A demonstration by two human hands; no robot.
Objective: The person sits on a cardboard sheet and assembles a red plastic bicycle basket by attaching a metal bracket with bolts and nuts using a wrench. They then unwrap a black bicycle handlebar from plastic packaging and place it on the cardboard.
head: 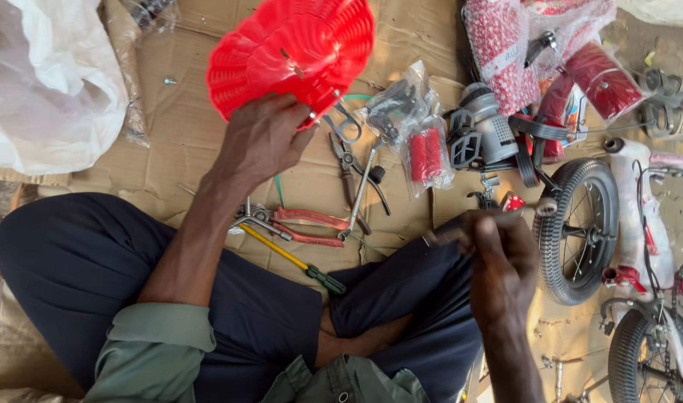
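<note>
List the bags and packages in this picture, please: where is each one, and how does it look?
White plastic bag: top left on the cardboard, bulky, crumpled.
Clear bag of red grips: centre, right of the tools, small, holding two red ribbed cylinders.
Clear bag of metal parts: just above it, crinkled.
Red-and-white wrapped parts: top right, long padded shapes.
No signs or screens.

Counted on the cardboard

One red basket (293,52), two small wheels (578,227) (black tyres), one pair of red-handled pliers (304,224), one yellow-shafted screwdriver (293,259) and two red grips (425,157) in a bag are seen.
</note>
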